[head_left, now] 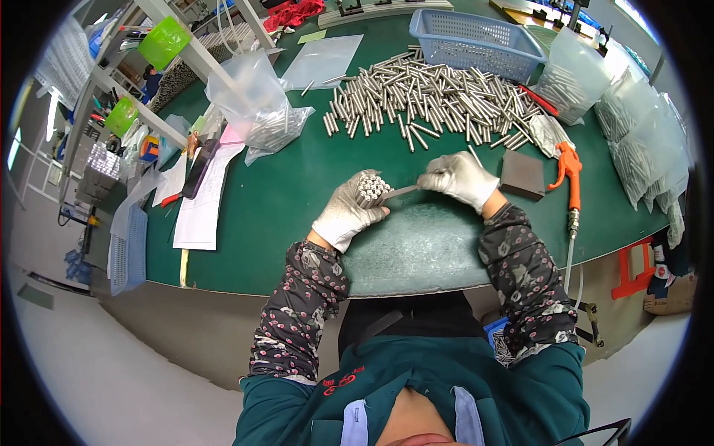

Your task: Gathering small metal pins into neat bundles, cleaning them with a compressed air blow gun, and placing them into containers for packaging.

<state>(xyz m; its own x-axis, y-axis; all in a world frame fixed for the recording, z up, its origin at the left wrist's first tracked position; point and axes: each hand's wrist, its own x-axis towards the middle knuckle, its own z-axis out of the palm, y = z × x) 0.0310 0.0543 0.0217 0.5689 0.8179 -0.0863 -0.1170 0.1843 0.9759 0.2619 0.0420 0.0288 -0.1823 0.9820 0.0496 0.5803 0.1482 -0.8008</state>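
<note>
My left hand (349,212), in a white glove, is wrapped round a bundle of short metal pins (372,189), their round ends facing up. To its right, my gloved right hand (460,178) is closed with its fingertips pinching a slim grey metal piece (402,192) that reaches across to the bundle. I cannot tell whether this piece is a pin or a flat strip. Beyond both hands spreads a large pile of loose metal pins (439,97). One single pin (474,155) is just past my right hand's knuckles.
Right of my right hand are a dark square block (522,175) and an orange air gun (569,167) with a hose. A blue basket (476,46) stands behind the pile. Bags of pins (639,141) line the right edge; another bag (260,104) and papers (201,201) lie left.
</note>
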